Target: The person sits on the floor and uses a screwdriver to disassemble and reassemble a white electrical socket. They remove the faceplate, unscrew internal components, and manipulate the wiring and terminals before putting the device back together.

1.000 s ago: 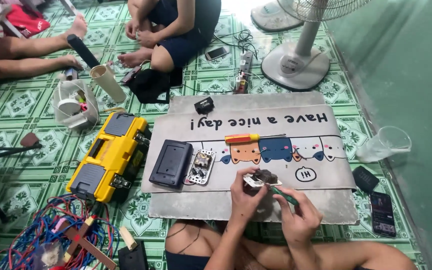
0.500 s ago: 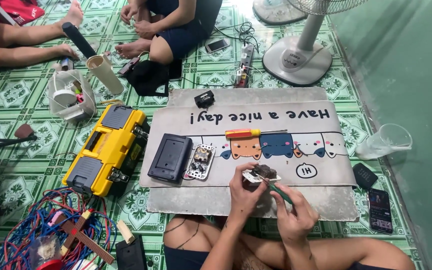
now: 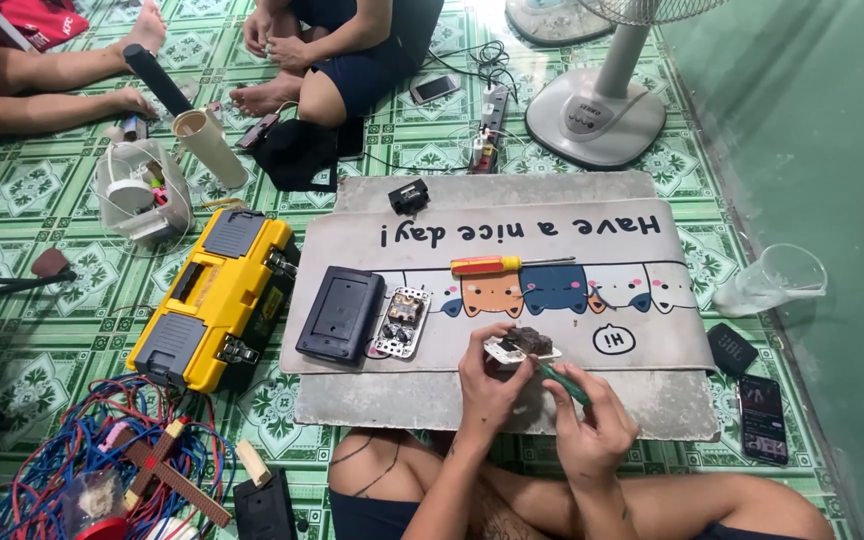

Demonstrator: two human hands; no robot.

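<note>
Your left hand [image 3: 487, 385] pinched small white-and-dark switch module [image 3: 520, 346] by its edges, raised just above mat's [image 3: 552, 225] near edge. Your right hand [image 3: 592, 430] wrapped closed round green-handled screwdriver [image 3: 564, 383], tip at module. Module looked light, stiff, brittle plastic with small loose parts; grip by side walls, not terminals. Orange screwdriver [image 3: 497, 264] lay mid-mat; dark cover plate [image 3: 342, 313] and second module [image 3: 402, 322] lay at mat's left edge, beside yellow toolbox [image 3: 214, 300].

Dark phone screen [image 3: 763, 418] lies right of the lettered grey mat [image 3: 512, 290].
</note>
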